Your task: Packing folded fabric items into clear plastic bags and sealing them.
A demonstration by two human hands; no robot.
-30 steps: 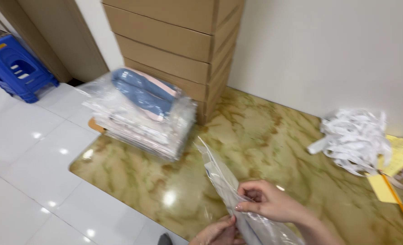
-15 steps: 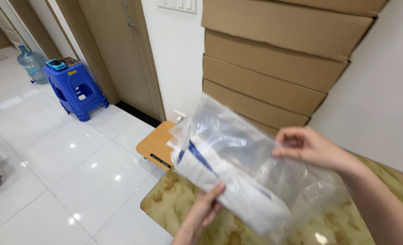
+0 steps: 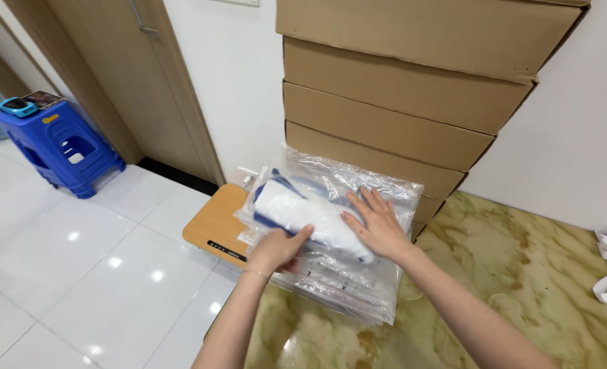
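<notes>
On marble-patterned table (image 3: pixel 522 273), both hands press crinkly clear bag (image 3: pixel 317 205).

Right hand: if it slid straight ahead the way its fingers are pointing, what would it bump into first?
The right hand lies flat on the top clear bag, fingers aimed up-left. Past the bag's far edge it would probably meet the stacked cardboard boxes, or the white wall beside them; depth is unclear.

A pile of bagged items (image 3: pixel 331 266) lies on the table (image 3: pixel 522 287), boxes (image 3: pixel 413 82) behind, stool (image 3: pixel 61 147) far left.
</notes>
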